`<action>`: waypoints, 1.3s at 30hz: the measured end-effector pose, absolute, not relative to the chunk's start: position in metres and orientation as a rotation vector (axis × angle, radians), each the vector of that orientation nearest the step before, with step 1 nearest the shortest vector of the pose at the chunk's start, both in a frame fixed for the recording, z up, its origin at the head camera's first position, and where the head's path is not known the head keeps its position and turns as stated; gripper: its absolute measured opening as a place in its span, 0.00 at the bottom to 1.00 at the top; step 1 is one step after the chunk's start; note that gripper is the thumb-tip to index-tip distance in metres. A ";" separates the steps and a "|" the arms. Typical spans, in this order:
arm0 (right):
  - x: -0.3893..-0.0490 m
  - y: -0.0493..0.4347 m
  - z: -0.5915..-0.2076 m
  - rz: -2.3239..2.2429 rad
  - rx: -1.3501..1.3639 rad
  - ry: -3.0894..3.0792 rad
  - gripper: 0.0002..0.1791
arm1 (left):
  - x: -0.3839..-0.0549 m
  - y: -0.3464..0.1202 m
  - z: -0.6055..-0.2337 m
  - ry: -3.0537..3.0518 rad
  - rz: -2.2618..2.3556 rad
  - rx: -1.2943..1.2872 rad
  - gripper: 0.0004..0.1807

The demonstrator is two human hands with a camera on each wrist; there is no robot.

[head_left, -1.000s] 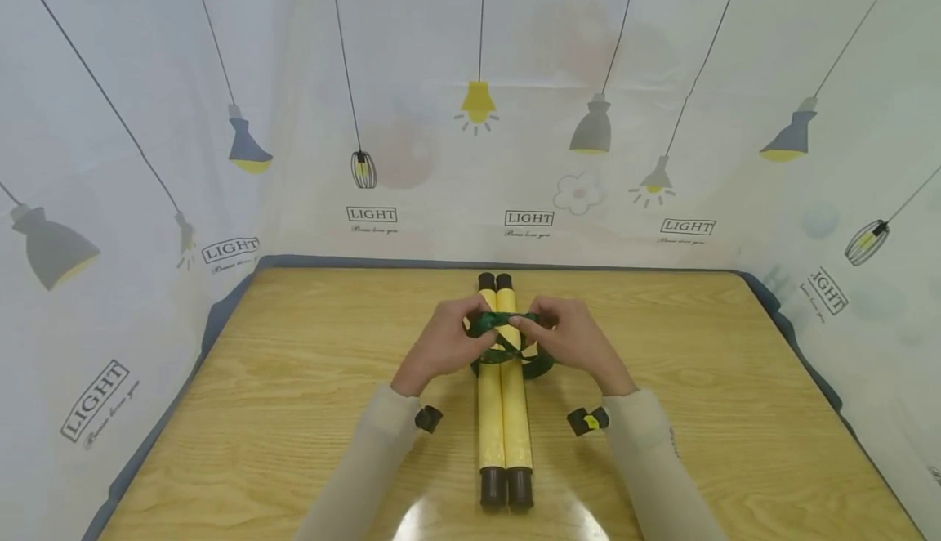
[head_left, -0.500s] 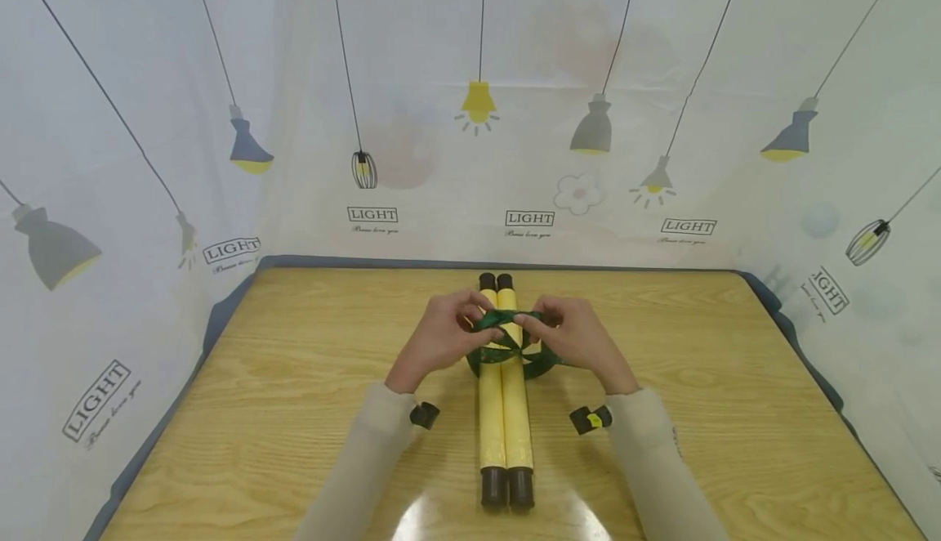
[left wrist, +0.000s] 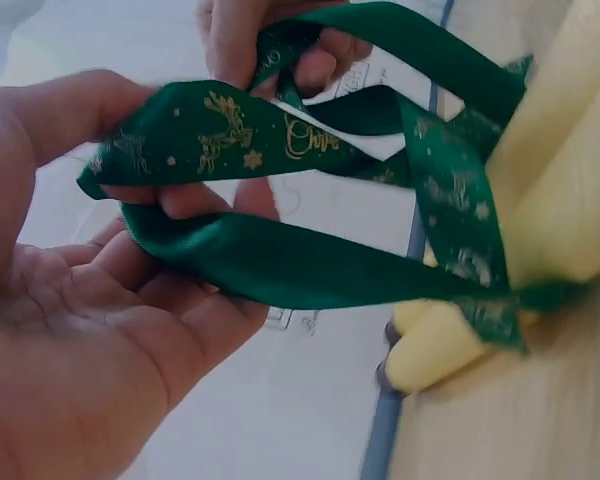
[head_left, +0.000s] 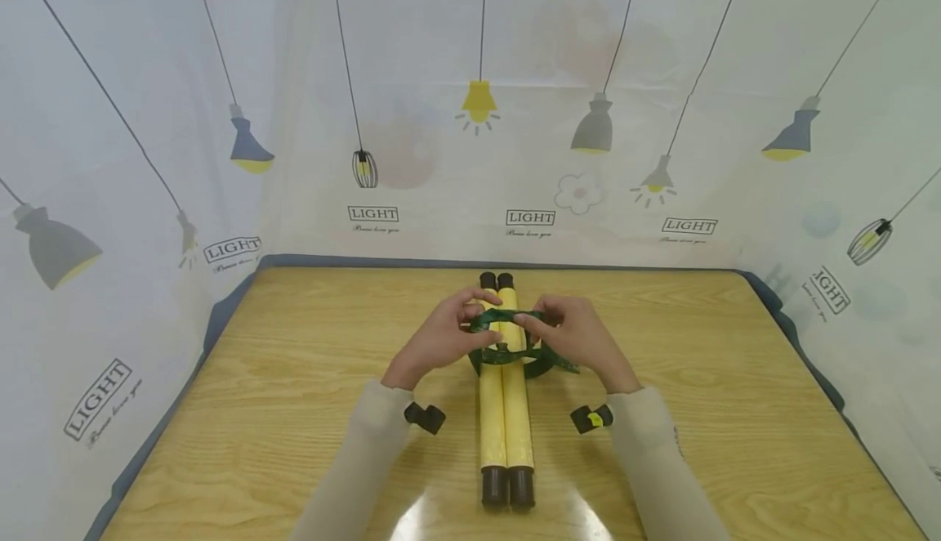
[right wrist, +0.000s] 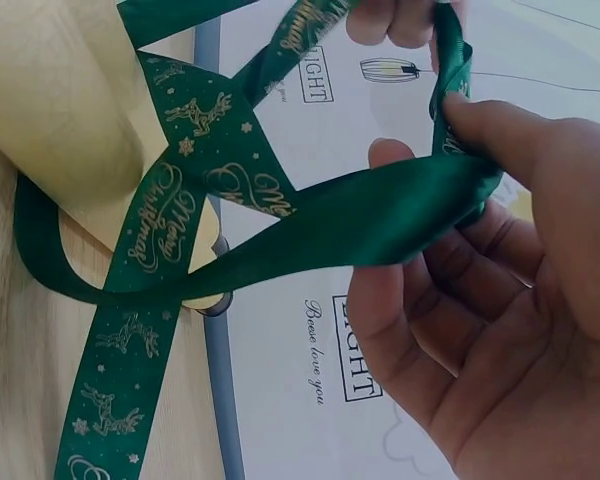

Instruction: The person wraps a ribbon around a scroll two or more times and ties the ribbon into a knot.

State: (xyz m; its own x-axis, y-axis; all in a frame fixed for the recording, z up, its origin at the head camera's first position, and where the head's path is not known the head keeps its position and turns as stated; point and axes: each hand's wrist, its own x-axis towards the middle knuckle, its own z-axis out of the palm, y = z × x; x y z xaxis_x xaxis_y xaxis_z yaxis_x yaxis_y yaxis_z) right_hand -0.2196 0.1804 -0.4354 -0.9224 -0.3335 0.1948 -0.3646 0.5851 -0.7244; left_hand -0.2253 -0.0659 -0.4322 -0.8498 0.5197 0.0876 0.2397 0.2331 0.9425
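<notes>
Two yellow rods with dark brown end caps lie side by side on the table. A green ribbon with gold reindeer and lettering passes round them near their far half, its loops raised above. My left hand, at the left of the rods, has a ribbon loop caught round its bent fingers, with thumb and fingers spread apart. Across from it, my right hand pinches the ribbon between thumb and fingers. One printed ribbon tail hangs down beside the rods in the right wrist view.
The wood-grain table has a blue-grey edge along its back. White sheeting printed with lamps encloses the back and both sides. Dark wrist straps show at both sleeves.
My left hand has shifted slightly left and its fingers have spread, widening the ribbon loop. A ribbon tail now shows below the right hand, which has barely moved.
</notes>
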 end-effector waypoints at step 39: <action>-0.227 0.234 -0.428 1.525 0.408 -2.712 0.18 | -0.241 -0.150 -0.418 2.528 1.600 0.447 0.14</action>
State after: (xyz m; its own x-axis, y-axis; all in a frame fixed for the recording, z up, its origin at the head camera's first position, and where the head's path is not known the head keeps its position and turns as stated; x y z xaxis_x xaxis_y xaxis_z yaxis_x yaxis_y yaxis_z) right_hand -0.2269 0.2344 -0.4278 -0.9661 -0.2232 0.1294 -0.2265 0.4938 -0.8396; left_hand -0.2408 -0.1502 -0.4181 -0.9498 0.3072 0.0589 0.1847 0.3988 0.8982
